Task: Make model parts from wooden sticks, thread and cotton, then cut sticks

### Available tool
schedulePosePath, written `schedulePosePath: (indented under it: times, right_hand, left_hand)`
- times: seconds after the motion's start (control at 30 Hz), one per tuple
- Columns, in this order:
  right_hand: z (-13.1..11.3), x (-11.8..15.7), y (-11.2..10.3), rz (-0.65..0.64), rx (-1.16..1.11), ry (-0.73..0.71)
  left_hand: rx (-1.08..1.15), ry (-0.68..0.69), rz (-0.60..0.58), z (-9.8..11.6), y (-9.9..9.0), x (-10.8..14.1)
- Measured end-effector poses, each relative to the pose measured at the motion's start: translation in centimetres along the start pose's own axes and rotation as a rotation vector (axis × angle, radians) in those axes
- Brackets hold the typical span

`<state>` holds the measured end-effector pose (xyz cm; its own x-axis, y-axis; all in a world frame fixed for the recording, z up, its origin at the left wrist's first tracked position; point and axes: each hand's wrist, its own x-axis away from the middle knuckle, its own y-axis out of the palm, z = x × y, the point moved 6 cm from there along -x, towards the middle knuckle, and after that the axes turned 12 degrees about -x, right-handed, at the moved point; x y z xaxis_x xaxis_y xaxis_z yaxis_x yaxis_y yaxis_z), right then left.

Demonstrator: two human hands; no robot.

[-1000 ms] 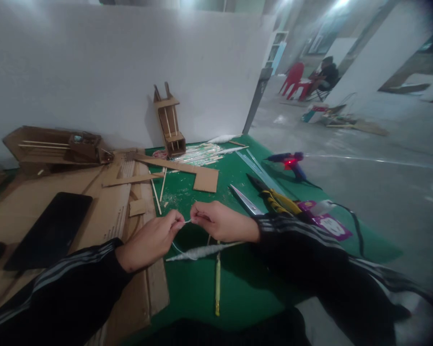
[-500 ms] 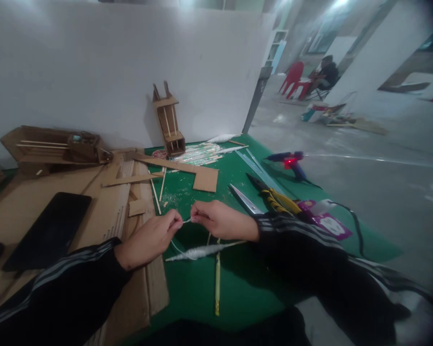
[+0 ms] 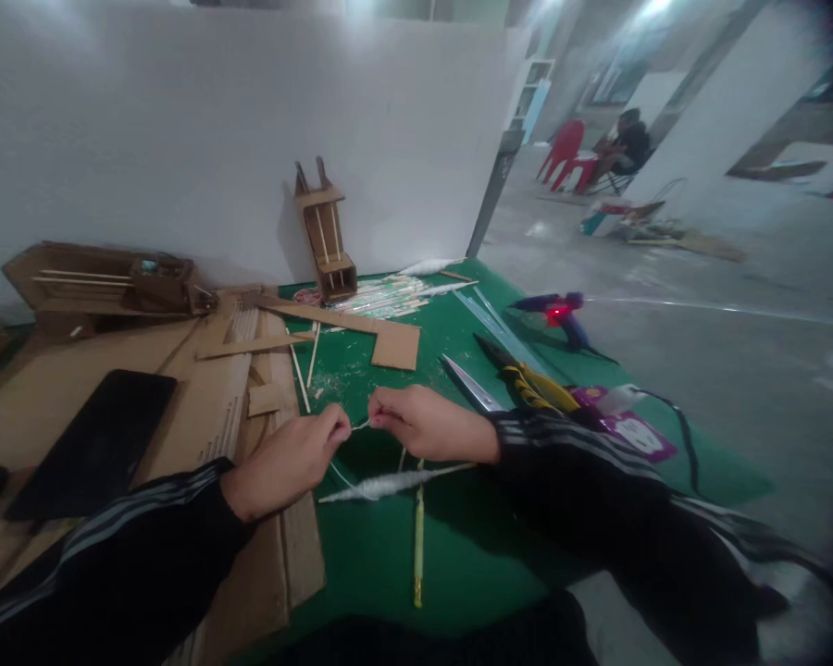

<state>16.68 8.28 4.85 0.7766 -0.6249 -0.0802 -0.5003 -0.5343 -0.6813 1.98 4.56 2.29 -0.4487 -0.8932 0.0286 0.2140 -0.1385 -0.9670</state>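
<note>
Between my two hands a short length of white string (image 3: 360, 425) is stretched. My left hand (image 3: 288, 462) pinches its left end with closed fingertips. Close beside it, my right hand (image 3: 423, 421) is closed on the other end. From under the left hand a thin strand curves down to a stick wound with white string (image 3: 389, 485), which lies on the green tabletop (image 3: 361, 564). Below the right hand, a pale yellow pencil-like stick (image 3: 418, 546) lies crosswise under the wound stick. The fingertips hide the ends of the string.
Scissors (image 3: 468, 381), yellow-handled pliers (image 3: 528, 375) and a glue gun (image 3: 559, 310) with a red light lie right. Cardboard pieces (image 3: 395, 344) and a wooden frame (image 3: 326, 231) stand behind. A black phone (image 3: 93, 444) rests left on a cardboard sheet (image 3: 201, 407). A person (image 3: 628, 143) sits far off.
My right hand has shifted very slightly to the right, and the gap between the fingertips is a touch wider. Everything on the table stays where it was.
</note>
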Motion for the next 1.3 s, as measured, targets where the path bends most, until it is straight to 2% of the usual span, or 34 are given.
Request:
schedulePosePath:
  times: [0.4,0.67,0.87,1.1,1.3]
  right_hand:
    - [0.2,-0.2,-0.4,0.011,-0.059,-0.002]
    - [0.1,-0.1,-1.1,0.035,-0.174,-0.028]
    - [0.1,-0.3,-1.5,0.111,-0.415,-0.07]
    - [1.4,-0.4,-0.9,0.226,-0.81,0.001]
    - [1.4,-0.5,0.2,0.174,-0.929,0.01]
  left_hand:
    - [0.068,0.028,0.018,0.0,-0.6,0.1]
    - [0.255,0.005,0.123,-1.0,-1.3,0.0]
    - [0.496,-0.051,0.168,-2.0,-1.2,-0.3]
    - [0.579,-0.096,0.156,-2.1,-0.9,-0.4]
    - [0.653,-0.131,0.169,-1.9,-0.7,-0.8]
